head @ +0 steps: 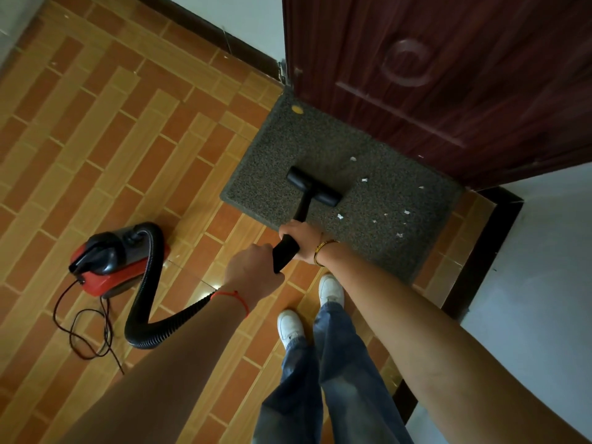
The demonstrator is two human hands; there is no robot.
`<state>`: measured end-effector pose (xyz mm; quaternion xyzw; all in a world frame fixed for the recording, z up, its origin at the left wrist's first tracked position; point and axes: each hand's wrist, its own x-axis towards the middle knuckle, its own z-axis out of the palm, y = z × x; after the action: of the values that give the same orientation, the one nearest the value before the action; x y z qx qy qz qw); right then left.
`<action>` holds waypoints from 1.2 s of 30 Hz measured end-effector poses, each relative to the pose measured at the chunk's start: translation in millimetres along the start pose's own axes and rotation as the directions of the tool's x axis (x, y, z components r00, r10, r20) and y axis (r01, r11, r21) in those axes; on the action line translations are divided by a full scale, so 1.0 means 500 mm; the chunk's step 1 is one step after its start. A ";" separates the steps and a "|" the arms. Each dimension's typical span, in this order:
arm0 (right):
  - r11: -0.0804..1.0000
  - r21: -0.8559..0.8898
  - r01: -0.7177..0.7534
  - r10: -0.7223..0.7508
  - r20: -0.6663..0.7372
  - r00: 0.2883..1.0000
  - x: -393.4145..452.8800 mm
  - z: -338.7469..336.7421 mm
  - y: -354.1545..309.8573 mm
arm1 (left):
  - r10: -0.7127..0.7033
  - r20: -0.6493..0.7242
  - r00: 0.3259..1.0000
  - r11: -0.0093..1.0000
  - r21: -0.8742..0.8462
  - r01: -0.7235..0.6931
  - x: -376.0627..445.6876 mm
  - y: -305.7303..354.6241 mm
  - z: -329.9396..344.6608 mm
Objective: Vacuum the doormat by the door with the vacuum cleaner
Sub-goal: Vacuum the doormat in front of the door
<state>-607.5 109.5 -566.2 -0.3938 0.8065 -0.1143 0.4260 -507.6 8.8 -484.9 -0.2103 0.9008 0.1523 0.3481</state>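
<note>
While both hands (256, 270) clasp wand (290, 243), nozzle (315, 186) rests on doormat (378, 200).

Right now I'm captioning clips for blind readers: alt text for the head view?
Both hands, left hand and right hand, grip a black vacuum wand, its nozzle on a grey doormat strewn with white scraps. A red canister vacuum sits left.

Left hand (253, 270), right hand (301, 238) clenched
</note>
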 end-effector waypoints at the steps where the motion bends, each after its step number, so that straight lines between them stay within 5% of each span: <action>1: 1.000 -0.008 -0.002 0.002 -0.002 1.000 -0.003 0.011 -0.011 | 0.000 0.001 1.000 1.000 0.004 0.000 -0.010 -0.010 0.005; 15: 0.999 0.031 -0.018 0.019 -0.009 1.000 -0.036 0.069 -0.076 | 0.018 0.010 1.000 0.999 0.050 -0.018 -0.075 -0.060 0.030; 36: 1.000 -0.012 -0.024 0.023 -0.065 0.998 0.024 -0.090 0.114 | 0.076 -0.024 0.997 0.997 0.012 -0.075 0.107 0.095 -0.043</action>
<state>-677.0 131.7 -575.9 -0.3832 0.8250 -0.1168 0.3986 -578.6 26.1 -500.6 -0.1761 0.9131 0.1578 0.3322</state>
